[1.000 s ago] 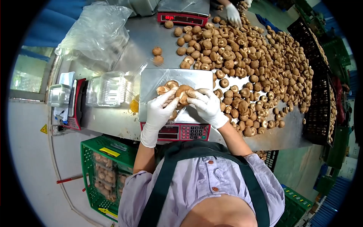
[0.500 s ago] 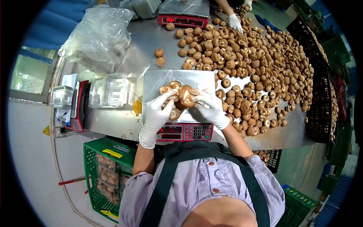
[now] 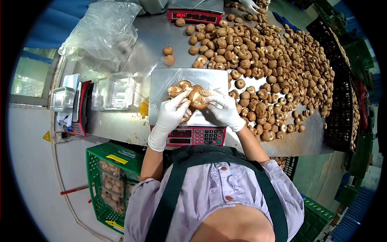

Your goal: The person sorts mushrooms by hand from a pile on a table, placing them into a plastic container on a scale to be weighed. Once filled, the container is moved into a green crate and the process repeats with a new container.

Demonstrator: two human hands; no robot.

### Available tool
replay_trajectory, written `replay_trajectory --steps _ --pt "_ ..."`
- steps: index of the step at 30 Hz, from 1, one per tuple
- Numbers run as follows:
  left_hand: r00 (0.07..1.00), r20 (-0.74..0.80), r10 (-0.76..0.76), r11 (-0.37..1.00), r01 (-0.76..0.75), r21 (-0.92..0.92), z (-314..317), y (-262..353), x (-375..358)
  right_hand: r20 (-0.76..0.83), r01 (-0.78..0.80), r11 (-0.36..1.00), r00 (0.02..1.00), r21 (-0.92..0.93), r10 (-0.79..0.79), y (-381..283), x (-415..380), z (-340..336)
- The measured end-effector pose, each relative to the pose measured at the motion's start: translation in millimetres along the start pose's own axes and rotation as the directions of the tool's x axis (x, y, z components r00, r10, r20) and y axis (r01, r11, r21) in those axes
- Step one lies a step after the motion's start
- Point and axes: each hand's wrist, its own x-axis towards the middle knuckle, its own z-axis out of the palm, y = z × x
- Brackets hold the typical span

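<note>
My left hand [image 3: 173,114], in a white glove, is closed at the left side of a brown mushroom [image 3: 197,97] over the scale. My right hand [image 3: 224,108], also gloved, grips that mushroom from the right with its fingertips. More mushrooms [image 3: 177,88] lie beneath and beside my left hand in a clear plastic tray [image 3: 194,75], partly hidden by my hands. The tray stands on the silver plate of a red scale [image 3: 206,136]. What else my left fingers hold underneath is hidden.
A large mushroom pile [image 3: 274,60] covers the table's right side. Clear trays [image 3: 119,92] and a second scale [image 3: 81,107] stand left, below a plastic bag [image 3: 102,34]. Another scale [image 3: 193,16] is at the back, near a co-worker's gloved hand [image 3: 250,5]. Black crates [image 3: 340,105] line the right edge.
The mushroom between my hands has turned, showing more of its pale underside. The co-worker's gloved hand has moved back, away from me. The view has shifted slightly.
</note>
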Motion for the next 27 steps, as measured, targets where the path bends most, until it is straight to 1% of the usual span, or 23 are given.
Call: replay_trajectory --steps 2,3,5,6,7,9,10,11,12,13,15,16,17,19,20,21,23,25,27 --pt "0.991 -0.017 0.135 0.987 -0.133 0.085 -2.3 -10.8 0.9 0.024 -0.095 0.994 0.995 0.059 0.094 0.6 -1.8 -2.3" --pt "0.991 -0.016 0.132 0.988 -0.130 0.084 -1.8 -11.0 0.8 0.023 -0.098 0.993 0.995 0.060 0.097 0.1 -2.3 -2.6" --pt "0.975 -0.049 0.218 0.966 -0.208 0.151 -1.6 -9.6 0.2 0.063 -0.144 0.984 0.988 0.106 0.138 -1.5 -2.7 -2.4" --pt "0.982 -0.051 0.179 0.976 -0.171 0.132 -2.0 -5.8 -0.9 0.073 -0.191 0.970 0.981 0.148 0.182 -2.1 -3.6 -1.7" --pt "0.983 -0.052 0.178 0.976 -0.170 0.133 -2.1 -1.6 -2.1 0.074 -0.192 0.970 0.980 0.149 0.183 -2.1 -4.6 -1.1" --pt "0.968 -0.099 0.232 0.955 -0.207 0.212 -0.5 8.4 -3.7 0.096 -0.274 0.930 0.961 0.245 0.258 0.3 -6.0 -0.8" --pt "0.967 -0.101 0.232 0.955 -0.207 0.212 1.3 16.2 -3.9 0.097 -0.273 0.930 0.962 0.245 0.257 4.3 -7.6 -0.2" --pt "0.914 -0.093 0.396 0.878 -0.346 0.332 3.5 24.5 -4.0 0.124 -0.300 0.899 0.954 0.318 0.274 10.1 -10.4 1.0" --pt "0.836 -0.063 0.546 0.765 -0.466 0.444 4.7 28.4 -3.6 0.150 -0.326 0.862 0.945 0.389 0.289 11.3 -10.9 1.2" --pt "0.836 -0.062 0.545 0.765 -0.466 0.444 3.8 24.8 -2.0 0.150 -0.326 0.862 0.945 0.389 0.290 10.5 -11.2 -0.2" --pt "0.803 0.107 0.587 0.725 -0.580 0.371 1.5 14.1 0.5 0.310 -0.504 0.674 0.864 0.541 0.397 5.6 -11.4 -4.1" --pt "0.840 0.080 0.537 0.774 -0.528 0.349 2.1 15.2 -1.0 0.342 -0.509 0.641 0.861 0.574 0.377 8.3 -12.5 -5.6" --pt "0.840 0.079 0.537 0.774 -0.528 0.350 4.1 11.7 -2.3 0.342 -0.509 0.642 0.861 0.574 0.376 8.9 -12.4 -5.3" --pt "0.899 -0.032 0.436 0.870 -0.412 0.270 12.1 2.8 -4.1 0.349 -0.552 0.459 0.819 0.696 0.456 8.6 -11.5 -4.6" --pt "0.907 -0.073 0.414 0.888 -0.385 0.251 17.9 0.6 -4.3 0.337 -0.515 0.462 0.844 0.722 0.417 5.8 -9.6 -3.1" --pt "0.907 -0.072 0.414 0.888 -0.385 0.251 23.5 -4.6 -4.4 0.336 -0.515 0.462 0.845 0.722 0.417 3.9 -8.2 -0.5" --pt "0.947 -0.213 0.239 0.970 -0.224 0.096 33.5 -17.6 -5.1 0.231 -0.386 0.670 0.922 0.634 0.312 0.6 -6.9 4.5" --pt "0.947 -0.208 0.243 0.970 -0.232 0.074 39.9 -10.5 -7.9 0.243 -0.396 0.653 0.917 0.646 0.316 -2.4 -6.9 3.5" --pt "0.964 -0.142 0.225 0.974 -0.219 0.056 43.9 -0.7 -11.4 0.369 -0.520 0.521 0.852 0.676 0.372 -0.4 -6.4 -1.5"
